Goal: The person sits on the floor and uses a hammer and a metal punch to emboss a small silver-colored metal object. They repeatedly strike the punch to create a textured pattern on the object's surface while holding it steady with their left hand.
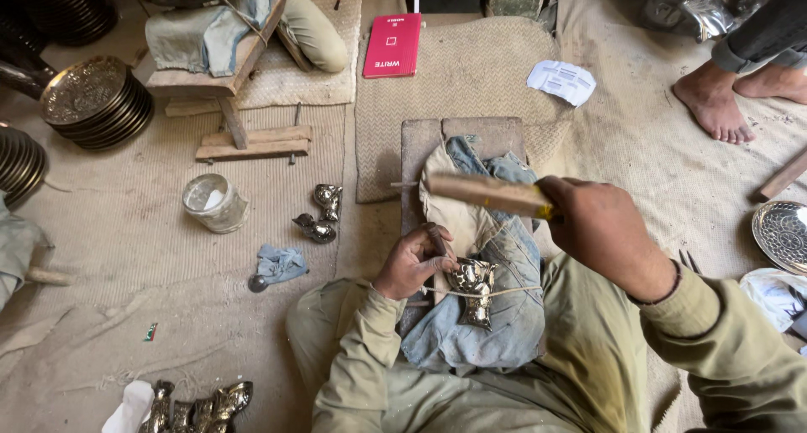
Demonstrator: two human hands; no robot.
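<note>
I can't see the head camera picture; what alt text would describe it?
A person seated on the floor presses the left hand against a small shiny metal piece on a denim-padded block, while the right hand raises a wooden stick. Stacked engraved metal plates lie nearby.

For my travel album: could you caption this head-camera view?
Left hand steadies a small tool on a shiny metal piece over denim cloth; right hand raises a wooden mallet.
</note>
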